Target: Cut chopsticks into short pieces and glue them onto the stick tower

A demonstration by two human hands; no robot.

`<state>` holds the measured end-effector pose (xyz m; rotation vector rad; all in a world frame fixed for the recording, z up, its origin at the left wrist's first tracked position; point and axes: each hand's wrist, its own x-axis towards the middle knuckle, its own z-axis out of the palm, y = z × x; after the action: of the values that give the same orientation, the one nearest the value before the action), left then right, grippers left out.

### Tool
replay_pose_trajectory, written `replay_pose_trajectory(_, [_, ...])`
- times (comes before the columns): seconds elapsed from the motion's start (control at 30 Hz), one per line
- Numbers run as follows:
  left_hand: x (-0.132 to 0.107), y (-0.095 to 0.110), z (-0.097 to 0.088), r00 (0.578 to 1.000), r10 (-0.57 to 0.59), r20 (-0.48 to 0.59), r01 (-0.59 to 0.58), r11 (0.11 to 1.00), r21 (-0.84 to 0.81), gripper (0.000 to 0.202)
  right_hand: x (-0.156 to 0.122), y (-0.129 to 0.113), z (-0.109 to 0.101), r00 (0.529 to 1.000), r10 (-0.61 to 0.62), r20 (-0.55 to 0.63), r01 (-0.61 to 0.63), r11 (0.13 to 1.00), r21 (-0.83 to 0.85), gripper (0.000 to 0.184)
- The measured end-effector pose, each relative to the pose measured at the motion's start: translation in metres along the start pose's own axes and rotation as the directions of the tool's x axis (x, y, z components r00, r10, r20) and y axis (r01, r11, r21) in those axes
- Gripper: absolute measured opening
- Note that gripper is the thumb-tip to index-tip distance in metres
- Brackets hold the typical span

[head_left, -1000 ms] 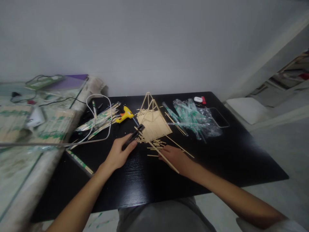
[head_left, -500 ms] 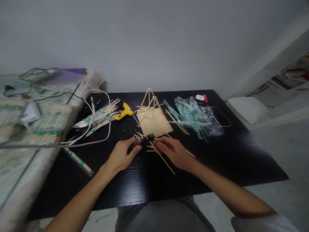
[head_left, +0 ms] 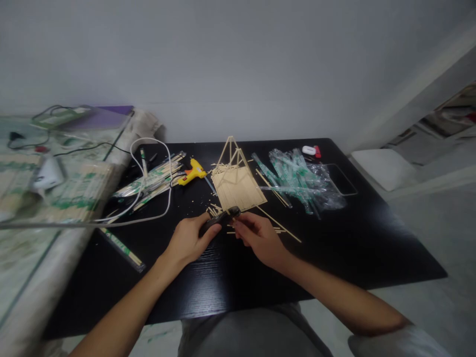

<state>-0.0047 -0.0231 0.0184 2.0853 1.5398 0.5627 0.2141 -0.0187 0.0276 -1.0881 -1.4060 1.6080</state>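
Head camera, bench view: I had the left hand (head_left: 189, 237) closed round a dark tool (head_left: 223, 216), thumb along its near side and fingers wrapped over the far side, the tool's head pointing toward the right hand (head_left: 260, 238). The right hand's fingers were curled in, their tips drawn close together right at that head; whether they pinched a sliver of wood I could not tell, as the knuckles and the tool covered the spot. The tool's jaws were too dark and small for me to read. Just beyond both hands lay the model (head_left: 240, 191), a flat deck of pale, slim wooden strips set side by side, with pointed frames (head_left: 243, 157) of thin struts standing toward its back. I noted short sticks (head_left: 213, 210) scattered by its near left corner, partly hidden by the left hand, and a longer stick (head_left: 293, 236) slanting out past the right. The table (head_left: 201, 292) was black, with a glossy grain. Left of the model lay a yellow plastic glue gun (head_left: 192, 173); to the right, crumpled clear wrappers (head_left: 293, 173) with green print overlapped a dark, flat, round-cornered slab (head_left: 342, 179). Packets (head_left: 78, 193) at far left were blurred. Both forearms were partly cut off by the view's edges.
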Motion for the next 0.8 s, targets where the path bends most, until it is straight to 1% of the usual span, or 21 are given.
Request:
replay_pose_trajectory(0.1, [0.0005,-0.0022,0.0020,0.999,0.028,-0.024,-0.029,0.999,-0.015,0.039,0.0019,0.0005,-0.0004,0.999,-0.037,-0.008,0.037,0.999,-0.029,0.034])
replay_pose_trajectory(0.23, [-0.0008,-0.0058,0.0044,0.998,0.066,-0.017,-0.067,0.997,-0.044,0.036,0.0035,-0.0002,-0.0022,0.999,-0.039,0.034,0.039,0.999,0.000,0.036])
replay_pose_trajectory(0.4, [-0.0021,-0.0068,0.0037,0.995,0.098,-0.019,-0.099,0.991,-0.089,0.036,0.0032,-0.0048,-0.0055,0.991,0.045,0.125,-0.059,0.992,0.111,0.038])
replay_pose_trajectory(0.5, [-0.0020,-0.0075,0.0023,0.991,0.135,-0.016,-0.136,0.981,-0.142,0.038,0.0043,-0.0065,-0.0073,0.974,0.084,0.211,-0.130,0.967,0.219,0.038])
replay_pose_trajectory(0.57, [-0.0019,-0.0087,0.0018,0.985,0.171,-0.023,-0.172,0.971,-0.166,0.040,0.0056,-0.0061,-0.0082,0.944,0.131,0.302,-0.226,0.925,0.306,0.037])
replay_pose_trajectory(0.67, [-0.0022,-0.0104,0.0014,0.972,0.232,-0.030,-0.234,0.954,-0.188,0.049,0.0063,-0.0037,-0.0088,0.870,0.189,0.455,-0.391,0.827,0.405,0.035])
replay_pose_trajectory(0.73, [-0.0025,-0.0105,0.0011,0.965,0.260,-0.027,-0.260,0.945,-0.198,0.056,0.0057,-0.0015,-0.0086,0.827,0.194,0.527,-0.464,0.766,0.446,0.034])
replay_pose_trajectory(0.8, [-0.0029,-0.0095,0.0004,0.963,0.267,-0.025,-0.266,0.943,-0.202,0.060,0.0047,0.0007,-0.0080,0.802,0.192,0.566,-0.508,0.719,0.475,0.034])
